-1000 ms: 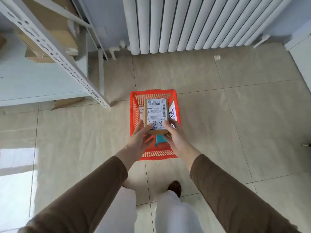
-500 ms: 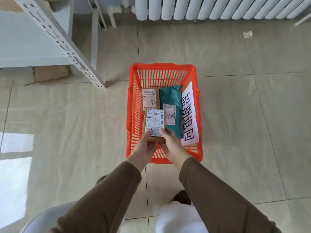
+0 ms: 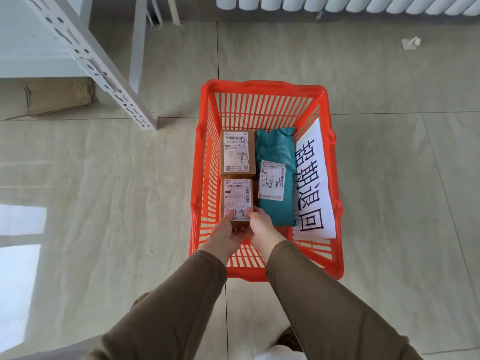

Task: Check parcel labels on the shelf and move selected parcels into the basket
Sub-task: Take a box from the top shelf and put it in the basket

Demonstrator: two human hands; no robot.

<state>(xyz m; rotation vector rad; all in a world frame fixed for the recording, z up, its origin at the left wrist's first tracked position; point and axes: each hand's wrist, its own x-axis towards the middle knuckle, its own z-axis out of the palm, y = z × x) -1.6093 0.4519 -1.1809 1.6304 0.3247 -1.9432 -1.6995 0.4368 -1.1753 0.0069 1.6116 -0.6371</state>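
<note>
An orange plastic basket [image 3: 262, 85] stands on the floor in front of me. Inside it, at the left, a small brown parcel [image 3: 237, 197] with a white label lies low, held at its near end by my left hand [image 3: 224, 235] and my right hand [image 3: 261, 226]. Just beyond it lies a second brown labelled parcel [image 3: 237, 153]. A teal bag parcel [image 3: 275, 152] with a label lies to their right. A white paper sign [image 3: 313, 183] with black characters leans on the basket's right wall.
The white metal shelf's post [image 3: 104, 74] stands on the floor left of the basket, with flat cardboard [image 3: 46, 97] under the shelf. A white radiator [image 3: 337, 3] runs along the far wall. A scrap of paper [image 3: 410, 42] lies on the tiled floor.
Both hands have lowered the labelled brown parcel from above the basket down into its left side, behind the other brown parcel. The view has dropped closer to the basket.
</note>
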